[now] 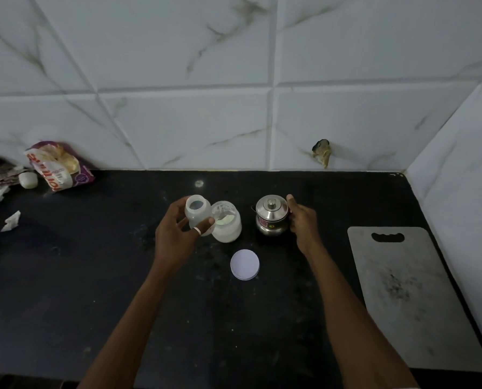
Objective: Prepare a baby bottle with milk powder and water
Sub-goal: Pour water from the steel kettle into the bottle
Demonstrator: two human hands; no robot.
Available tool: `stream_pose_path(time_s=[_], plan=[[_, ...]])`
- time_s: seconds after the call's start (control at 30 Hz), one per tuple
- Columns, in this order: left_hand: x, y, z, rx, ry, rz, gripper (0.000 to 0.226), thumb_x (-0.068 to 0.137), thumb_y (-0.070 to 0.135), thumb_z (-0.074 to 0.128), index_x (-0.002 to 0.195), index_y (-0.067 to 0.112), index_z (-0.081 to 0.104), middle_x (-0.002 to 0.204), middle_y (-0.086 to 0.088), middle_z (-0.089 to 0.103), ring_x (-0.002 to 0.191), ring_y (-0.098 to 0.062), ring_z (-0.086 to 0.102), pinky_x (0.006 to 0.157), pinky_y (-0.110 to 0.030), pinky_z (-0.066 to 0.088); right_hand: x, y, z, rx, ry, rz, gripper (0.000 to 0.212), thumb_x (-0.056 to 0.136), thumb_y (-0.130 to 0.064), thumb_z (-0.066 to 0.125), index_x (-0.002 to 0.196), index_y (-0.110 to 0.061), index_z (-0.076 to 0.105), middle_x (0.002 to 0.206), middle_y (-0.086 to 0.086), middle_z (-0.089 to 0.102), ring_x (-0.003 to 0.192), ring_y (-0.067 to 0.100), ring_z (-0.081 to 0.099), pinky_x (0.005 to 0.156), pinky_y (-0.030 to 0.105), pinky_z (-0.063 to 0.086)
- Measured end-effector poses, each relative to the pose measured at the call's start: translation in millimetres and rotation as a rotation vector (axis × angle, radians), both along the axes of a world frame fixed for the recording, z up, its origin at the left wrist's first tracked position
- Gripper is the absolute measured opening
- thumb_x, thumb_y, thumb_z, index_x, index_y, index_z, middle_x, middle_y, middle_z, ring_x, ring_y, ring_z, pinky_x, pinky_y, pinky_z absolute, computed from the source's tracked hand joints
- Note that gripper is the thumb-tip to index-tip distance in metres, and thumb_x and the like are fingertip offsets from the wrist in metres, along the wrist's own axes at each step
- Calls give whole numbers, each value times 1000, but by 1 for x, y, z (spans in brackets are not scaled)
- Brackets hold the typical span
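Nearest the lens, the left forearm (127,318) and the right forearm (354,318) reach up from the bottom edge over a black counter (66,290).

On the left hand (175,234) the fingers curl round the far side of the baby bottle (196,211) and the thumb (204,226), which wears a pale band, presses on the near side, so the bottle is clamped between them. Its mouth is open and faces up. It sits at the middle of the counter, just left of an open jar (228,226) and against that jar's rim; whether its base rests on the counter I cannot tell. White powder lies in the jar.

On the right hand (301,223) the fingers are curled tight against the right side of a small steel pot (270,217), thumb raised beside its knobbed lid; the pot's handle is hidden by the hand.

A round white lid (245,264) lies flat on the counter, nearer the camera, between the two arms. A grey cutting board (408,299) lies well off to the right. At the far left, against the tiled wall (206,122), leans a food packet (60,167), with a scrap of paper (11,221) nearby.
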State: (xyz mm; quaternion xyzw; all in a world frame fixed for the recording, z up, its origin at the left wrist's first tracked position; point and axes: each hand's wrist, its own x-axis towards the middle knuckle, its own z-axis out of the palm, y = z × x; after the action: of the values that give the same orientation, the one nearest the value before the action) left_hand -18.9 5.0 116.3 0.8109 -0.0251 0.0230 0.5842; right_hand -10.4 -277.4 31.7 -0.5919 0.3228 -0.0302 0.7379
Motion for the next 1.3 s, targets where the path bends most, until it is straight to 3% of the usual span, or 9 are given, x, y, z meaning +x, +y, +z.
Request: stream_pose_path(time_s=[0.1, 0.17, 0.27, 0.53, 0.67, 0.83, 0.97, 1.17, 1.3], plan=[[-1, 2, 4, -8, 4, 19, 55, 77, 8, 88, 125, 20, 63, 108, 26, 71, 102, 8, 67, 84, -6, 51, 3, 4, 22, 75, -85, -22, 27, 96, -39, 69, 92, -14, 79, 80, -1, 78, 75, 11, 72, 69, 29, 53], [1, 3, 11, -20, -8, 34, 55, 77, 7, 88, 123, 23, 63, 107, 25, 72, 101, 8, 68, 83, -7, 51, 8, 7, 45, 75, -140, -2, 30, 95, -40, 70, 100, -11, 80, 94, 6, 80, 89, 19, 75, 74, 32, 56], [9, 7, 24, -61, -15, 46, 55, 77, 8, 89, 122, 27, 64, 114, 12, 73, 103, 0, 71, 83, -15, 56, 17, 16, 91, 49, -210, 38, 33, 93, -41, 72, 89, -8, 74, 71, 5, 64, 63, 13, 58, 57, 25, 44], [48, 26, 80, -54, -99, 39, 59, 75, 28, 92, 127, 29, 63, 118, 8, 72, 110, -13, 70, 97, -44, 59, 36, 58, 235, -127, -359, 133, 30, 91, -35, 74, 91, -5, 77, 55, -4, 41, 48, 8, 35, 46, 20, 26], [70, 42, 109, -21, -146, 32, 63, 76, 29, 91, 132, 22, 62, 123, 4, 70, 113, -16, 67, 98, -39, 57, 43, 84, 298, -203, -385, 156, 18, 88, -32, 74, 91, -15, 70, 57, -5, 39, 48, 8, 35, 44, 19, 28], [89, 66, 143, -21, -172, 31, 65, 77, 32, 90, 135, 24, 61, 122, 6, 68, 111, -16, 65, 84, -22, 49, 53, 121, 357, -365, -434, 202, 14, 87, -21, 72, 82, -8, 69, 52, -10, 40, 47, 6, 40, 48, 22, 31], [98, 80, 158, -17, -188, 30, 66, 77, 32, 90, 136, 23, 61, 122, 7, 68, 108, -12, 64, 68, -4, 43, 60, 148, 378, -508, -442, 236, 33, 87, -17, 71, 65, -14, 47, 54, -5, 37, 48, 9, 36, 45, 19, 30], [101, 90, 161, -36, -199, -10, 65, 78, 32, 90, 135, 21, 61, 120, 8, 68, 106, -12, 64, 63, 1, 44, 67, 178, 388, -651, -415, 275, 27, 82, -25, 73, 71, -11, 53, 69, 7, 42, 69, 20, 44, 60, 31, 34], [100, 92, 156, -46, -203, -28, 66, 77, 34, 90, 136, 21, 61, 125, 5, 69, 110, -14, 65, 74, -9, 45, 72, 191, 392, -732, -380, 284, 46, 78, -25, 72, 43, -21, 42, 50, -7, 40, 62, 19, 42, 62, 34, 33]])
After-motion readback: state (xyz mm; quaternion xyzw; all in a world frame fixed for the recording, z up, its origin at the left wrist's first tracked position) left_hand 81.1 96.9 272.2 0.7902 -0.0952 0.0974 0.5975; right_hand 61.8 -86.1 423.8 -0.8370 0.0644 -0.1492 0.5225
